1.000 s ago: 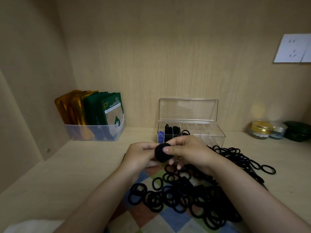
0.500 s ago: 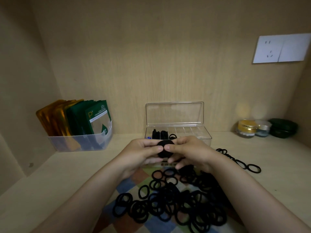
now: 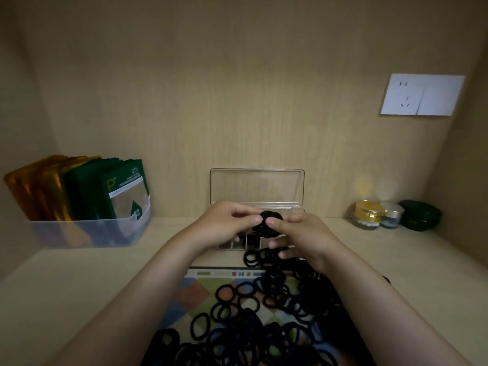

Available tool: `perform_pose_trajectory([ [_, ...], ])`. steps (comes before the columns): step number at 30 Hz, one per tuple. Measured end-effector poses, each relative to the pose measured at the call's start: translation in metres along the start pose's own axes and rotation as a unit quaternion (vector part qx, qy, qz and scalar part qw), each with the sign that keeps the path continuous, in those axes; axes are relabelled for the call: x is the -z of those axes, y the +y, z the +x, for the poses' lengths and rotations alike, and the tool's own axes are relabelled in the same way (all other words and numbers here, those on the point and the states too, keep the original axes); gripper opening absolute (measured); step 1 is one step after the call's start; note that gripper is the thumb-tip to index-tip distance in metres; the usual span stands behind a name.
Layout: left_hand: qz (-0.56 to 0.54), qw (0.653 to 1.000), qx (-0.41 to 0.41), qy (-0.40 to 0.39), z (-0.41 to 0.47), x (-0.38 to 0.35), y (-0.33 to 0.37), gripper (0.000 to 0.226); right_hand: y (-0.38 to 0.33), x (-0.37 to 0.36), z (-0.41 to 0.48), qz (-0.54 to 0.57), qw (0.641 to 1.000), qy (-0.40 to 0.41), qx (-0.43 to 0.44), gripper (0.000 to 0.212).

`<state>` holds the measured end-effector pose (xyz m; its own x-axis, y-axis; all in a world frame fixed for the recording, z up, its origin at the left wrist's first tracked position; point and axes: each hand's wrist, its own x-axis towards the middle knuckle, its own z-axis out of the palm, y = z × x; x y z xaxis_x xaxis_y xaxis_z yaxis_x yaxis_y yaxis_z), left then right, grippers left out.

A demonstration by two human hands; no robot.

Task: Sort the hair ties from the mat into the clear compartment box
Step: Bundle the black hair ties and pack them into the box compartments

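Note:
A bundle of black hair ties (image 3: 267, 225) is held between both hands, just above the clear compartment box (image 3: 239, 244). My left hand (image 3: 224, 224) pinches its left side and my right hand (image 3: 303, 237) pinches its right side with thumb on top. The box's lid (image 3: 257, 187) stands open against the back wall. Black ties show in some of its compartments; my hands hide most of the box. A large pile of loose black hair ties (image 3: 264, 320) covers the checkered mat (image 3: 195, 294) in front of me.
A clear bin of green and gold sachets (image 3: 87, 207) stands at the back left. Small jars (image 3: 369, 215) and a dark green case (image 3: 420, 215) sit at the back right. A wall socket (image 3: 422, 95) is on the back wall.
Both hands have carried the bundle of ties forward, from above the mat to over the box. The view has tilted, so the mat lies lower in frame.

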<state>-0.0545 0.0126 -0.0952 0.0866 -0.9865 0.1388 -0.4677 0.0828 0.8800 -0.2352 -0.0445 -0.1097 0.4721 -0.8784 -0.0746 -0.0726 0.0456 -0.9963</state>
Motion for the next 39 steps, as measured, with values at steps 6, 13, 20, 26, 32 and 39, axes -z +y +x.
perform_pose_trajectory([
  [6,0.132,0.98,-0.033,0.147,0.03,0.016,-0.031,0.027,-0.025,-0.005,0.038,-0.159,0.98,0.109,0.038,0.027],
  [13,0.264,0.954,-0.079,0.116,0.036,0.009,-0.058,0.039,-0.024,-0.027,0.085,-0.348,0.93,0.116,0.028,0.03],
  [20,0.275,0.953,-0.079,0.099,0.038,0.01,-0.062,0.045,-0.032,-0.042,0.099,-0.588,0.802,0.107,-0.007,0.03],
  [26,0.323,0.94,-0.082,0.074,0.037,0.005,-0.064,0.047,-0.028,-0.053,0.115,-0.707,0.703,0.079,0.009,0.024],
  [32,0.362,0.926,-0.076,0.068,0.035,0.001,-0.064,0.045,-0.034,-0.047,0.114,-0.695,0.719,-0.02,0.0,0.02],
  [39,0.345,0.935,-0.062,0.051,0.034,0.002,-0.061,0.045,-0.043,-0.02,0.09,-0.609,0.787,-0.03,0.093,0.036],
])
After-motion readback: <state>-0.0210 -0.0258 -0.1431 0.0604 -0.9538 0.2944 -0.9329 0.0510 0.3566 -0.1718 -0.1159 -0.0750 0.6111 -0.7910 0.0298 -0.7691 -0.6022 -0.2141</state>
